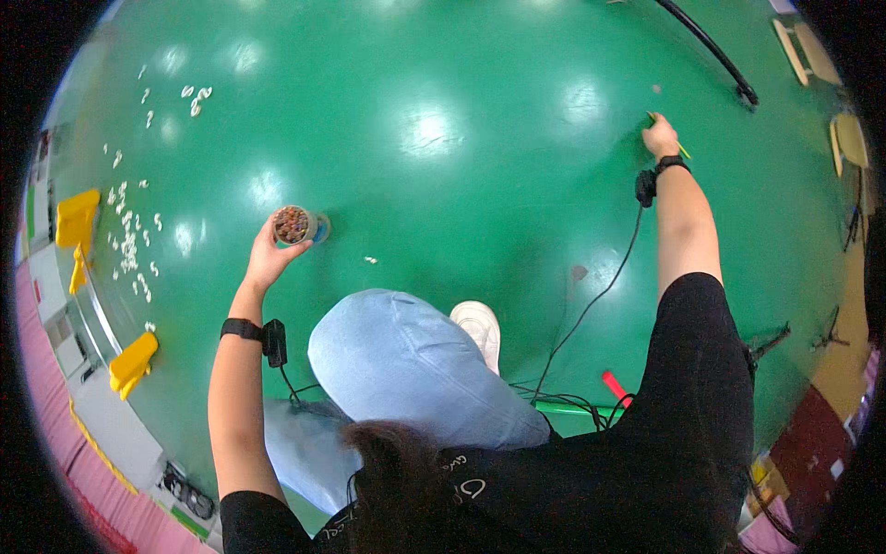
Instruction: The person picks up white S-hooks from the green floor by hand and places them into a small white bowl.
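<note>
My left hand [269,255] is wrapped round a round tub [320,228], held over the green floor. Its top is packed with the ends of many coloured pencils [292,224]. Out to the far right, my right hand [661,138] is closed on a thin yellow-green pencil [684,150], which sticks out on both sides of the fist. That hand is low over the floor. A small white scrap [371,260] lies on the floor to the right of the tub.
Many white squiggly pieces [129,240] are scattered on the floor at left, beside yellow feet [134,363] of a rail. A black curved bar [711,51] is at far right. Cables [591,312] run from my wrist straps. A red stick [616,388] lies near my shoe [478,331].
</note>
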Demonstrator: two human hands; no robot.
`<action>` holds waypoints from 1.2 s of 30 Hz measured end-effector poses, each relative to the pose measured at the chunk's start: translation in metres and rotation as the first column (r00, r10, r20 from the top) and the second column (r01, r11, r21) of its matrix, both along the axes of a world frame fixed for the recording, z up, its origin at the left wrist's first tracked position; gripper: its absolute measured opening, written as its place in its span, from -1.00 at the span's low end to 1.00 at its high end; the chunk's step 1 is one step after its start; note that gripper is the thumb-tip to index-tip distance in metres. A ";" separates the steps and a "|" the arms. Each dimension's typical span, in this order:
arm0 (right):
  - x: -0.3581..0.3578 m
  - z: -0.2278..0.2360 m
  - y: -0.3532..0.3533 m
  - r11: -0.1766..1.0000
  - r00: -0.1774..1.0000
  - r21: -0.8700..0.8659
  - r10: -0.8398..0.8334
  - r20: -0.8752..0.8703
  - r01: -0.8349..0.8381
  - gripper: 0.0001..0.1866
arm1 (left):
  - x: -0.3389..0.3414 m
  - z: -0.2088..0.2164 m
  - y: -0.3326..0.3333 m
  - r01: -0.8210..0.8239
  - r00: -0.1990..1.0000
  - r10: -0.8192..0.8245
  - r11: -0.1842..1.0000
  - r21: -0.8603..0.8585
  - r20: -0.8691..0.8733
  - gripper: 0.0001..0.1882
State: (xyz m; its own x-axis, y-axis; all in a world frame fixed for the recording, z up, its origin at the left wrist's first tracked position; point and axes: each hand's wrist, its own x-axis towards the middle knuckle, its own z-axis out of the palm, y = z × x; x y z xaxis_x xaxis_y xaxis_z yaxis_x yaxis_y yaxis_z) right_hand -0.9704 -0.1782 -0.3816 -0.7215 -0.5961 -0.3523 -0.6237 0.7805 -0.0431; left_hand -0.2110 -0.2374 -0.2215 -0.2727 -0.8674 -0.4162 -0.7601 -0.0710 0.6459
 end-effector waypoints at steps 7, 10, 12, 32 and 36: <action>0.020 -0.004 0.024 0.985 0.937 -0.014 0.160 -0.311 -0.173 -0.72 | 0.015 -0.021 0.012 -0.141 0.966 0.167 0.980 0.143 -0.198 -0.28; 0.067 0.003 0.007 0.982 0.936 -0.002 0.178 -0.303 -0.188 -0.70 | 0.023 -0.015 0.025 -0.193 0.956 0.216 0.973 0.127 -0.200 -0.29; 0.066 0.010 -0.005 0.971 0.945 -0.104 0.182 -0.271 -0.216 -0.69 | 0.014 -0.026 0.029 -0.211 0.941 0.235 0.970 0.122 -0.244 -0.29; 0.579 0.183 -0.052 0.678 -0.280 -0.729 0.721 0.634 0.095 -0.72 | 0.061 -0.024 0.055 0.014 0.996 -0.021 0.997 -0.081 -0.088 -0.08; 0.585 0.173 -0.030 0.625 -0.196 -0.769 0.777 0.598 0.131 -0.76 | 0.057 -0.037 0.049 0.043 0.990 -0.055 0.995 -0.090 -0.133 -0.07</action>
State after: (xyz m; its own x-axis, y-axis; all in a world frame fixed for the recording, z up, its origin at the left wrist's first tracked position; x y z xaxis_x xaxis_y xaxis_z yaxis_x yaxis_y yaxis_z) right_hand -0.3852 -0.2079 -0.2089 0.4060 -0.9077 0.1062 0.2666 0.0064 -0.9638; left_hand -0.1536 -0.1885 -0.2586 -0.3647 -0.8828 -0.2960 -0.6663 0.0254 0.7453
